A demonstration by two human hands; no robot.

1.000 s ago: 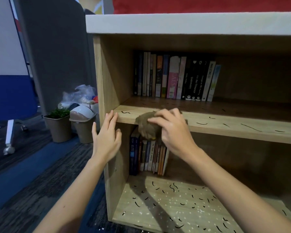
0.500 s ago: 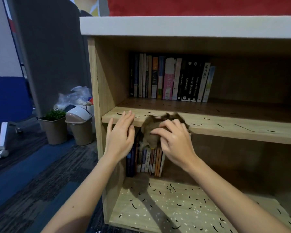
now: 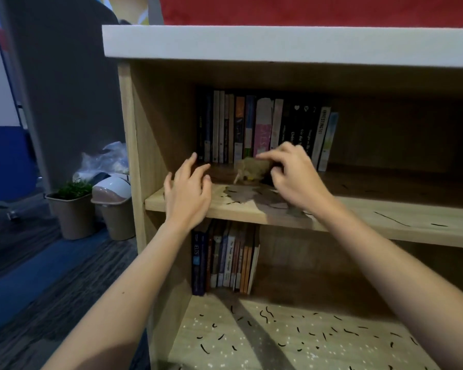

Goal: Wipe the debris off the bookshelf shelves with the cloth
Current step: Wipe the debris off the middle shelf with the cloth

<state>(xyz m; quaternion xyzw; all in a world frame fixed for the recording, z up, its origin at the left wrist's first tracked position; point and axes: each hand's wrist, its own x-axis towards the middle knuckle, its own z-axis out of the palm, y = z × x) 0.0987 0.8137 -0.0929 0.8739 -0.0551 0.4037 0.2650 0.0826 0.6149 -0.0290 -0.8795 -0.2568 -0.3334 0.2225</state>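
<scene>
Here the wooden bookshelf (image 3: 155,124) fills the head view from the middle out to 3 o'clock. Its middle shelf (image 3: 385,222) crosses the centre, and its bottom shelf (image 3: 305,351) lies at 6 o'clock. A row of upright books (image 3: 251,126) stands at the back of the middle shelf, toward 12 o'clock. A shorter row of lower books (image 3: 225,260) stands beneath it. On the floor at 9 o'clock of the bookshelf sit a potted plant (image 3: 72,214) and a lidded bin (image 3: 115,209), side by side.

The right hand (image 3: 294,177) curls its fingers over the brown cloth (image 3: 253,169) and grips it on the middle shelf, just in front of the books. The cloth sticks out at the hand's 9 o'clock. The left hand (image 3: 189,193) hangs with fingers spread and holds nothing, at 9 o'clock of the cloth, over the shelf's front corner. I cannot tell whether it touches the wood.

Black slivers of debris (image 3: 265,315) and pale specks litter the bottom shelf. A few slivers also lie on the middle shelf at 3 o'clock of the right hand.
</scene>
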